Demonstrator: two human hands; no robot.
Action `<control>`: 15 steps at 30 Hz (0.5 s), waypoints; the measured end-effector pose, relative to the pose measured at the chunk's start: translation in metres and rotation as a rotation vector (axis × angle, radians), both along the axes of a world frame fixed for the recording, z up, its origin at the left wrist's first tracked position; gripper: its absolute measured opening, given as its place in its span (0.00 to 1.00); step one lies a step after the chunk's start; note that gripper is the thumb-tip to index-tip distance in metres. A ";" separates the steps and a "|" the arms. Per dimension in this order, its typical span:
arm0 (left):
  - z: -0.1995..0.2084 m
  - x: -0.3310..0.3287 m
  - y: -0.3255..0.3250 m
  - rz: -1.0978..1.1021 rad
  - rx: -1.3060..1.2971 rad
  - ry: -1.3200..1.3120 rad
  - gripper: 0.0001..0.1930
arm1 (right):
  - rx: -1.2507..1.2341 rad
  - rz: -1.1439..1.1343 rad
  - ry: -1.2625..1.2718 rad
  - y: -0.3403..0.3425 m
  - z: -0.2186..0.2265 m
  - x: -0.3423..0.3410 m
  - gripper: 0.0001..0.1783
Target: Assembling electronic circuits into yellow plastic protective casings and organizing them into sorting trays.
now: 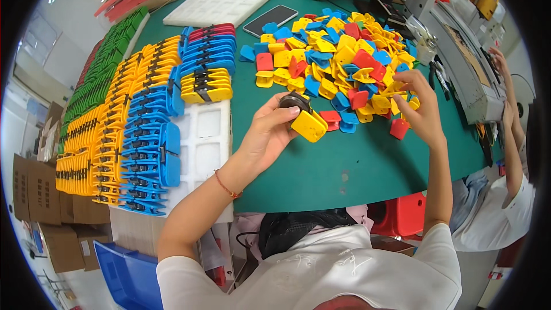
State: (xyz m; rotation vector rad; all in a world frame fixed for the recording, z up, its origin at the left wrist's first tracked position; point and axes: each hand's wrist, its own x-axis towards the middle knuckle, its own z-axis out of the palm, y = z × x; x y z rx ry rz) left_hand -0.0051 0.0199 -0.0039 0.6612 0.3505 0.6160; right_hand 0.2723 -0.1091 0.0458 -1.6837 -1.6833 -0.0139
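A good share looks done: long rows of assembled yellow, blue and green plastic clips (138, 132) fill the white trays left of the big loose heap of yellow, blue and red plastic clip halves (338, 63) on the green desk (344, 161). Much of that heap remains. Just below the heap, the left hand (270, 132) pinches a yellow clip half with a black part (304, 117); the right hand (422, 109), fingers spread, picks at the heap's right edge.

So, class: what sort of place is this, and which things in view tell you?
Probably a small factory assembly bench: a loose pile of plastic parts on a green table, finished clips in rows on white trays, and a machine alongside.
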 end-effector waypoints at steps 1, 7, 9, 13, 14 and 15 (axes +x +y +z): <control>-0.003 -0.001 0.001 0.003 0.012 -0.001 0.16 | -0.005 0.052 0.064 0.004 0.007 -0.008 0.16; -0.001 0.003 -0.002 0.054 0.108 0.099 0.18 | 0.064 0.337 0.353 0.037 0.000 -0.043 0.20; -0.002 0.004 -0.003 0.077 0.131 0.125 0.20 | 0.041 0.348 0.513 0.041 -0.011 -0.052 0.20; -0.001 0.003 -0.005 0.132 0.329 0.268 0.21 | 0.034 0.327 0.812 0.044 -0.034 -0.056 0.16; -0.001 0.003 -0.006 0.142 0.383 0.338 0.21 | 0.024 0.281 0.860 0.043 -0.037 -0.055 0.14; -0.003 0.005 -0.007 0.179 0.400 0.305 0.21 | 0.016 0.233 0.907 0.041 -0.038 -0.054 0.13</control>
